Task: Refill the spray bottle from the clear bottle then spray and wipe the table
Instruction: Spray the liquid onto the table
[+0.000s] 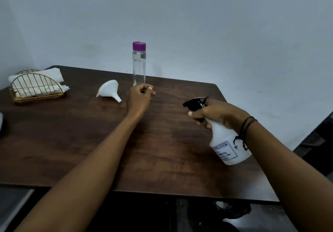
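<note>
The right hand [219, 113] gripped the tilted spray bottle [227, 142] at its neck, while the left hand [140, 96] lay curled, holding nothing visible, near the clear bottle [139, 64].

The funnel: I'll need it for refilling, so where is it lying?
In the head view the white funnel lies on its side on the table, left of the clear bottle, right of the napkin holder.

Left hand [140, 96] fingers curled, right hand [219, 113] gripping, both arms outstretched
</note>
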Motion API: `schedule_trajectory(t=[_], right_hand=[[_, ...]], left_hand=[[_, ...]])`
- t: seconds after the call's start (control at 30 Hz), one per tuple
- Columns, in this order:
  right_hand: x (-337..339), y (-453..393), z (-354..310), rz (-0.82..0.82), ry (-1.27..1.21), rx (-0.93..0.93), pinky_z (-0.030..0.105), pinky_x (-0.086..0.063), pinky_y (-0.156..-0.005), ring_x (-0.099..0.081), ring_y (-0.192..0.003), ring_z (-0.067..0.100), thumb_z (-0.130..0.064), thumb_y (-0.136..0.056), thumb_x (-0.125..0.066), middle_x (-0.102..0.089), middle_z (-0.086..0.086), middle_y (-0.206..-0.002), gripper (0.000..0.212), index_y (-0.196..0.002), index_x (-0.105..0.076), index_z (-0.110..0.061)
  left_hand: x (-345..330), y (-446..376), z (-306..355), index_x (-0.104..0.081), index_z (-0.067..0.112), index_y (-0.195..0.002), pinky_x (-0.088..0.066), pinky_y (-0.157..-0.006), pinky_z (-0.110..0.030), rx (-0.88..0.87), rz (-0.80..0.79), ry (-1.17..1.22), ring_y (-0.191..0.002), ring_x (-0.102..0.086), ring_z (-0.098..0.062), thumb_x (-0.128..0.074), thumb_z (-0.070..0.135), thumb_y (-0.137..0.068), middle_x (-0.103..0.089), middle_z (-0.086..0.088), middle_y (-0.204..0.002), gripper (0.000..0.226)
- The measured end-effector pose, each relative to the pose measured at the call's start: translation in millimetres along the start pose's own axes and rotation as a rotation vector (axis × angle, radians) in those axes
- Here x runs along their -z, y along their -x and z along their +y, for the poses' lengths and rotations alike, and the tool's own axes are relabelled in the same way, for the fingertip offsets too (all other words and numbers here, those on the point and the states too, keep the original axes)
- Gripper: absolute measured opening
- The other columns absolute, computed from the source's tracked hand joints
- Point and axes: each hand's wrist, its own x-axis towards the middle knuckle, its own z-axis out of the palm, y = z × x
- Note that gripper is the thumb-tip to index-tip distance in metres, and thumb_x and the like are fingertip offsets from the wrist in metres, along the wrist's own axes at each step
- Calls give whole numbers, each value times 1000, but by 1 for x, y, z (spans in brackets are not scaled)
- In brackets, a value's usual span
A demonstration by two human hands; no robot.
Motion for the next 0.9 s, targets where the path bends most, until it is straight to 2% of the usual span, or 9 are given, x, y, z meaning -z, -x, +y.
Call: schedule_trajectory(t=[0.07,0.2,0.37,0.5,0.57,0.63,0.7,0.77,0.9], right_hand=[[-1,4,2,-19,47,16,24,-43,-46,-48,-42,13,-26,-86,-75,-63,9,-70,41,-123,-65,-14],[0,9,-3,-75,118,40,24,-46,-48,-56,-48,16,-26,-85,-77,-73,16,-91,42,-125,-62,-32],[6,2,-6,-19,111,28,30,-51,-56,-59,-47,15,-33,-79,-81,-76,12,-95,50,-125,-62,-26],[1,-1,-6,-50,57,77,25,-46,-48,-57,-55,21,-27,-82,-78,-72,11,-80,39,-118,-66,-32],[-3,1,-8,-49,89,79,22,-43,-45,-50,-44,14,-23,-85,-76,-63,8,-68,29,-109,-69,-38],[-6,0,-9,-64,128,73,21,-43,-44,-47,-38,11,-23,-86,-75,-66,6,-67,28,-106,-68,-41],[-5,-5,-8,-62,164,63,23,-46,-47,-54,-43,12,-28,-85,-76,-75,6,-78,35,-116,-65,-39],[-2,-11,-10,-23,171,51,25,-49,-51,-60,-50,14,-32,-82,-78,-77,8,-87,42,-121,-63,-29],[5,-19,-19,92,24,106,27,-49,-52,-57,-48,15,-26,-82,-79,-73,11,-89,37,-113,-62,-13]], left_hand=[[3,-1,-3,-71,23,-81,-61,-75,-43,14,21,-18,-72,-72,-21,-60,18,-94,-75,5,-76,17],[6,-2,-8,-68,27,-74,-61,-76,-47,17,35,-27,-72,-73,-24,-60,19,-91,-75,5,-72,21],[2,1,-6,-67,31,-74,-61,-77,-51,30,2,-21,-74,-73,-25,-61,18,-93,-74,6,-71,24],[-1,7,-2,-69,28,-79,-61,-78,-47,27,-18,-45,-73,-73,-24,-60,18,-94,-75,5,-74,20],[-3,9,1,-70,23,-83,-61,-78,-45,20,-29,-53,-73,-72,-24,-60,18,-95,-75,5,-75,16],[-5,10,4,-71,20,-87,-61,-78,-43,17,-46,-74,-74,-72,-23,-59,18,-96,-74,5,-76,15],[-7,11,5,-70,20,-88,-61,-78,-42,16,-51,-77,-74,-72,-22,-59,18,-96,-74,5,-77,14],[-9,12,5,-70,20,-88,-61,-78,-43,19,-55,-67,-74,-72,-23,-59,17,-96,-74,5,-77,14],[-13,11,5,-70,20,-87,-61,-77,-43,22,-52,-71,-74,-72,-21,-60,17,-96,-73,7,-75,14]])
